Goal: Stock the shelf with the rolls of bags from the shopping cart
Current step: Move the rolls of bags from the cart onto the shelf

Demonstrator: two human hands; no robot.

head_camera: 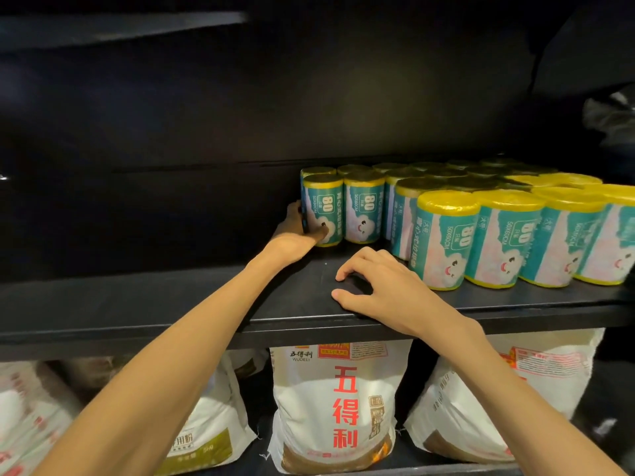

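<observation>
A dark store shelf (171, 304) runs across the view, its back wall black and its left half bare. Rolls (443, 240) of bags, yellow plastic with teal and white labels, stand upright in rows over the right half, packed close from the back wall to near the front edge. The left hand (297, 231) reaches deep in and grips the leftmost roll (323, 211), thumb across the label front, fingers behind it; that roll stands touching its neighbour. The right hand (381, 286) rests on the shelf near the front edge, just left of the front row, fingers loosely curled and holding nothing. Below, white flour sacks (335, 407) with red characters fill the lower shelf.
</observation>
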